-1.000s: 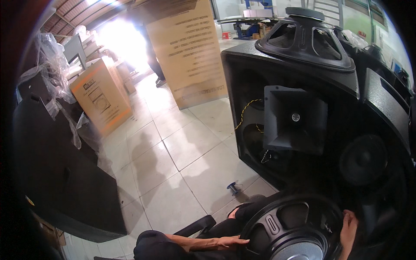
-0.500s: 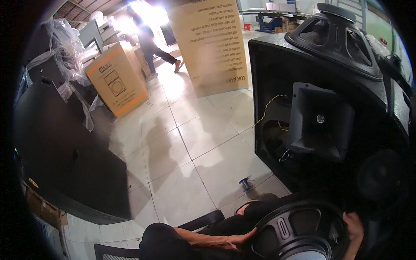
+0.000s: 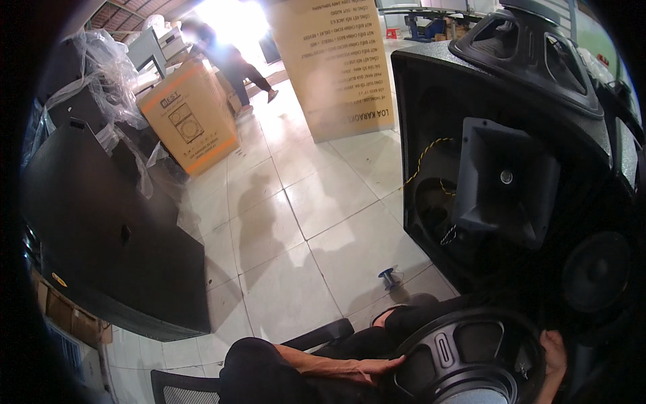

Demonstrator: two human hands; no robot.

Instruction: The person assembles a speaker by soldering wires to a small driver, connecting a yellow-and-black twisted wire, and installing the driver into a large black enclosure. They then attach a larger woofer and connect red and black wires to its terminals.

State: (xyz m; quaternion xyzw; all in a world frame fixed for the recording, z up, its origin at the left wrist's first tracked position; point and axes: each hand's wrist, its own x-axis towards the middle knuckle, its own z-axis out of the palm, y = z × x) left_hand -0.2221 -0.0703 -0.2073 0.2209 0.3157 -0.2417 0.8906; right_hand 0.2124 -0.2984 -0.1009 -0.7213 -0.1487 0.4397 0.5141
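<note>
A large round black loudspeaker driver (image 3: pixel 444 351) rests over my lap, its open metal frame and grey magnet facing up. My left hand (image 3: pixel 378 369) holds its left rim, the fingers partly hidden beneath. My right hand (image 3: pixel 554 350) grips the opposite rim with bent fingers. Close by on the right stands a big black speaker cabinet (image 3: pixel 431 87) with an open front. A square dark horn (image 3: pixel 508 182) sits at its opening, and a yellow-and-black twisted wire (image 3: pixel 422 160) hangs out next to it. On top of the cabinet lies another loudspeaker driver (image 3: pixel 525 60), magnet up.
A small spool of wire (image 3: pixel 388 278) stands on the tiled floor (image 3: pixel 289 236) beyond my knee. Another black cabinet (image 3: pixel 128 256) lies at the left. Printed cartons, one upright (image 3: pixel 336 74) and one tilted (image 3: pixel 188 121), stand farther off. A person (image 3: pixel 232 67) is near the tilted carton.
The view has shifted slightly, moving most things a little to the right. The far person leans more toward the tilted carton. Both my hands keep their hold on the loudspeaker driver.
</note>
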